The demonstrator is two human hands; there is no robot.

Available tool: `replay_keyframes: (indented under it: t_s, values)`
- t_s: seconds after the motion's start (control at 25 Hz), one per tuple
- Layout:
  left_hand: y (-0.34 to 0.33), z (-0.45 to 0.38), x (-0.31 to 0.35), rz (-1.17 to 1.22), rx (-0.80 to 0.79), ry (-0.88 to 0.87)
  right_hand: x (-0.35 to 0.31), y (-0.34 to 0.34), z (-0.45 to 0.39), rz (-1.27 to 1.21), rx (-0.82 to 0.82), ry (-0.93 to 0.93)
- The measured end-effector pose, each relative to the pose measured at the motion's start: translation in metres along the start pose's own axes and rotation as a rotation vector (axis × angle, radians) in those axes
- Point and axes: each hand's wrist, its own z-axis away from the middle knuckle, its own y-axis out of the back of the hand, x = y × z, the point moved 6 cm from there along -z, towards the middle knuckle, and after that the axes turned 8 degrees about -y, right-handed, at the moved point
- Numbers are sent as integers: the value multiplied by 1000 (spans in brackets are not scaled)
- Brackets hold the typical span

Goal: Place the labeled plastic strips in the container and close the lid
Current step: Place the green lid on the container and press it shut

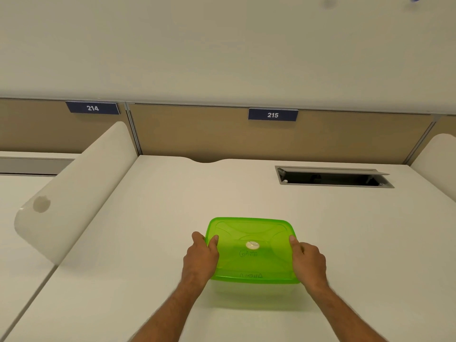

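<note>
The green lid [251, 250] sits on top of the clear container [249, 294], which stands on the white desk [160, 206] at about 6 o'clock in the view, near the front edge. A round white sticker [252, 245] lies near the lid's middle, with handwriting just below it at 6 o'clock and more writing showing through close to the lid's near rim. The strips cannot be made out through the plastic. The left hand [201, 257] grips the lid's 9 o'clock edge, thumb resting on the top surface and the fingers curled over the side. The right hand [308, 261] clasps the 3 o'clock edge the same way, thumb on top, fingers wrapped down the rim. Both forearms come in from 6 o'clock, so the container lies squarely between the 2 hands. Farther out, a rectangular cable hatch [333, 177] is set into the desk at 2 o'clock, its flap partly raised. A rounded white divider [74, 191] stands at 9 o'clock. On the tan back panel [197, 134] at 12 o'clock hang 2 blue signs, one reading 214 [92, 108] and the other 215 [273, 115].
</note>
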Motion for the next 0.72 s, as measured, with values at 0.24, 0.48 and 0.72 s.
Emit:
replay_keyframes:
  t_s: [0.24, 0.48, 0.72]
  values:
    - [0, -2, -4, -29, -27, 8, 5, -1, -6, 29, -11, -6]
    - [5, -27, -10, 167, -57, 88, -1, -1, -31, -248, -153, -153]
    - [5, -65, 3, 386, -75, 144, -15, -16, -62, -480, -299, -364]
